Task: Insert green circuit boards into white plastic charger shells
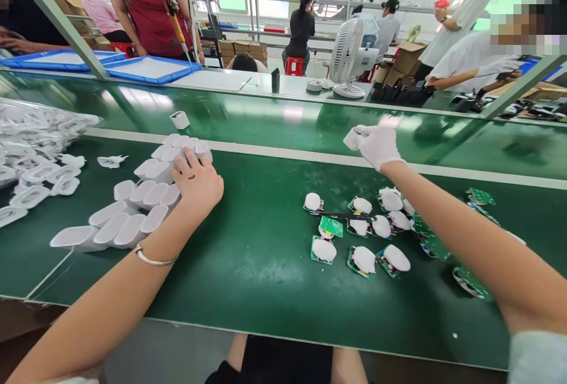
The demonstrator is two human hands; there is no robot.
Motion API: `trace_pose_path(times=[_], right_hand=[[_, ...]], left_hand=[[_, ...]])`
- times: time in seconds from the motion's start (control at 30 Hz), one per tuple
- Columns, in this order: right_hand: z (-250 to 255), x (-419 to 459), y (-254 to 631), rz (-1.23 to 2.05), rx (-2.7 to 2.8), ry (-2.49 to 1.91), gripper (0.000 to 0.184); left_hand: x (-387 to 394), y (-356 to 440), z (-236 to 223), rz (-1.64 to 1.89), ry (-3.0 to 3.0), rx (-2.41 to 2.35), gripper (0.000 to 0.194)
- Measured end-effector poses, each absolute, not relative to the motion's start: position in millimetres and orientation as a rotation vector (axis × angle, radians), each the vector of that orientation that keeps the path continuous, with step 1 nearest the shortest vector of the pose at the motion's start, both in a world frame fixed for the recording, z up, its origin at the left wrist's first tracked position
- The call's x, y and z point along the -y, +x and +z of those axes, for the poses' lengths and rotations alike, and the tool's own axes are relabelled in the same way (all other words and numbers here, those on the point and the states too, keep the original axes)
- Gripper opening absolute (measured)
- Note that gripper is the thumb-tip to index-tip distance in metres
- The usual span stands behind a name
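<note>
My left hand (199,180) is bare, with a bangle at the wrist. Its fingers are spread over the far end of a group of white plastic housings (154,194), touching them; the fingertips are partly hidden. On my right hand (381,145) is a white glove. Its fingers are closed on a small white plastic housing (351,139), raised above the pale strip across the bench. Below my right forearm lie several green circuit boards (325,250) with white rounded pieces on them. A thin black tool (343,215) lies across some of these.
Loose white frame-shaped parts (30,196) and a clear plastic bag (39,124) of parts lie at the left. A single white housing (179,119) stands beyond the strip. Blue-rimmed trays (153,70), a white fan (346,56) and several people are across the bench.
</note>
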State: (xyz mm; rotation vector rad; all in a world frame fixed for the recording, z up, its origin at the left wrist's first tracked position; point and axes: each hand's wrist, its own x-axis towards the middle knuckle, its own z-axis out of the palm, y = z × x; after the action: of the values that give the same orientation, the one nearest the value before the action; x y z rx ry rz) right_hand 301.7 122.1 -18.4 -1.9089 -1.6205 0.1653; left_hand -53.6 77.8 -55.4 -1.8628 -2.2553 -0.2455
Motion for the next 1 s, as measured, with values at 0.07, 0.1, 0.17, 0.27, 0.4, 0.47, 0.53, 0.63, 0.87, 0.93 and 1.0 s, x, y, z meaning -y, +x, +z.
trace_pose_path(times=[0.07,0.1,0.17,0.27,0.4,0.47,0.53,0.63,0.87,0.93,1.0], right_hand=[[-20,-150,307,0.121,1.652,-2.046,0.035],[-21,-159,307,0.138,1.653,-2.106,0.033],[-22,-164,301,0.133,1.638,-2.200,0.044],[-22,-144,279,0.053,1.747,-2.210,0.078],[-19,-88,243,0.497,2.457,-1.684,0.069],[-21,-67,231,0.684,2.620,-1.519,0.049],[-24,-58,225,0.636,2.625,-1.678,0.031],[-27,-65,230,0.394,2.455,-2.077,0.047],[-22,-65,271,0.320,2.363,-1.953,0.055],[-29,-62,271,0.422,2.363,-1.854,0.066],[-37,-60,266,0.428,2.315,-1.856,0.055]], left_hand=[[-84,-58,-60,-0.259,-1.866,2.268,0.056],[-86,-60,-62,-0.280,-1.873,2.253,0.056],[-88,-61,-66,-0.346,-1.886,2.195,0.056],[-91,-62,-71,-0.443,-1.923,2.076,0.057],[-97,-60,-74,-0.440,-1.981,2.007,0.057],[-101,-59,-71,-0.413,-1.968,1.998,0.056],[-103,-59,-67,-0.392,-1.972,1.972,0.054],[-98,-57,-59,-0.411,-2.035,1.927,0.048],[-63,-22,-56,-0.672,-2.345,1.719,0.031],[-55,-12,-61,-0.837,-2.374,1.775,0.046],[-52,-6,-68,-0.964,-2.412,1.964,0.071]])
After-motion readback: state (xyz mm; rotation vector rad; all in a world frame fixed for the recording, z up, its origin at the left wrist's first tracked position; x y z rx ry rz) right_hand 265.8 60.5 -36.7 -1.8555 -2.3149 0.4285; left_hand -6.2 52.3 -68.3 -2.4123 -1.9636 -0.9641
